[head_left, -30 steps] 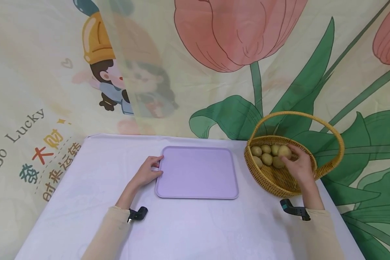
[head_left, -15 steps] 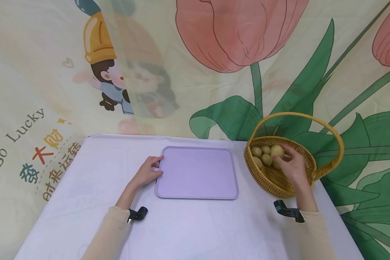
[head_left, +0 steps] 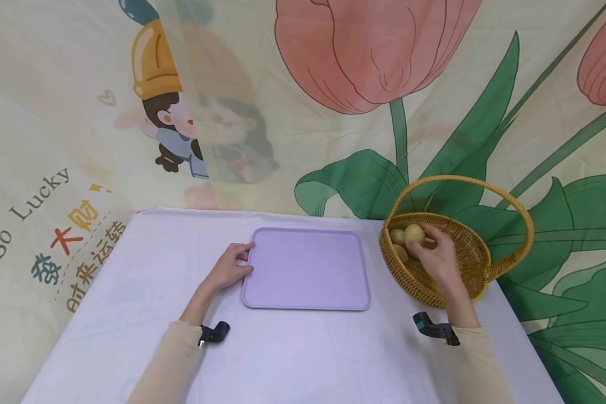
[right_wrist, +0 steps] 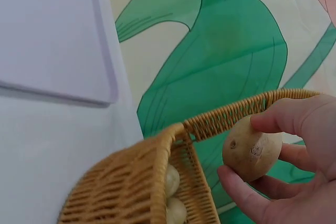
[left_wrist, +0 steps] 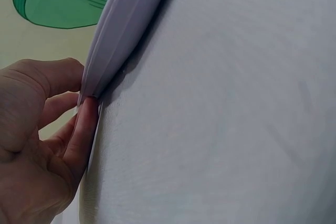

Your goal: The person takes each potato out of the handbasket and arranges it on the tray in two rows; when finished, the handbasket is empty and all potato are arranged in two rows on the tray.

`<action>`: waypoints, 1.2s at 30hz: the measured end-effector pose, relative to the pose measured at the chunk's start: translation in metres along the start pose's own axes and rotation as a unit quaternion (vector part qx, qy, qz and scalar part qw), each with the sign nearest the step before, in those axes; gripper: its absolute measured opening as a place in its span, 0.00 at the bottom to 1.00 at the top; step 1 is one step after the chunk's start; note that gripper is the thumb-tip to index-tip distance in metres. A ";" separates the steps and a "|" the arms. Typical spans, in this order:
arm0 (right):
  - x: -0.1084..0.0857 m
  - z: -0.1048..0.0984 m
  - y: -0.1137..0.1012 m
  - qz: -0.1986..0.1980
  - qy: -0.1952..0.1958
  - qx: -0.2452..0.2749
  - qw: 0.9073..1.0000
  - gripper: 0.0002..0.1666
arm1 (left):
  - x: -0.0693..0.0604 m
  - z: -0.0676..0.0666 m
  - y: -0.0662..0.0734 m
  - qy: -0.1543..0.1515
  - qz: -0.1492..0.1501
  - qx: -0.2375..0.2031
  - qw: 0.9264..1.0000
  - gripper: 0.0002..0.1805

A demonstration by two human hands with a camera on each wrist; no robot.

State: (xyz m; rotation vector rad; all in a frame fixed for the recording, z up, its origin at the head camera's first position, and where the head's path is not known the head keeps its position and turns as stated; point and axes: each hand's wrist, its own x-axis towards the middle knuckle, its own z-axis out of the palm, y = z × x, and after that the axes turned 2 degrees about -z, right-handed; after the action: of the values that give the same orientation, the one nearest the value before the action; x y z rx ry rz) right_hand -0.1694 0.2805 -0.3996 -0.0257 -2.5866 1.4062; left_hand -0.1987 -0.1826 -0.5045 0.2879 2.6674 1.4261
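A lilac tray (head_left: 306, 269) lies flat on the table. The left hand (head_left: 228, 266) is at its left edge, fingers and thumb on the rim; in the left wrist view the hand (left_wrist: 50, 129) touches the tray's edge (left_wrist: 118, 30). The right hand (head_left: 440, 259) pinches a round potato (head_left: 414, 235) over the wicker basket (head_left: 419, 287). In the right wrist view, thumb and fingers of the right hand (right_wrist: 299, 156) hold the potato (right_wrist: 251, 149) above the basket's rim, with other potatoes (right_wrist: 176, 211) lower inside. The hand and held potato hide part of the basket's contents.
The basket's tall arched handle (head_left: 527, 224) rises at the right of the table. A white cloth (head_left: 303, 359) covers the tabletop. Behind hangs a printed curtain (head_left: 353, 50) with tulips and cartoon figures.
The right hand has moved left across the basket with the potato in its fingers. The left hand and the tray have stayed in place.
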 end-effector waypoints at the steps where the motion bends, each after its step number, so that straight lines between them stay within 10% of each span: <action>1: 0.000 0.002 -0.001 0.000 -0.001 0.002 1.000 0.34 | 0.000 0.000 0.000 0.000 0.000 0.000 1.000 0.35; 36: 0.014 0.065 -0.019 -0.021 -0.018 0.031 0.999 0.32 | -0.001 0.002 -0.003 -0.007 -0.025 -0.003 1.000 0.35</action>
State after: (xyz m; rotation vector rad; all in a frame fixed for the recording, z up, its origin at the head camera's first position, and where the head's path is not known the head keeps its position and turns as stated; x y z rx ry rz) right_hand -0.1937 0.2183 -0.4158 0.0619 -2.5540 1.4847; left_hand -0.1981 -0.1828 -0.5084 0.2272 2.6400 1.4117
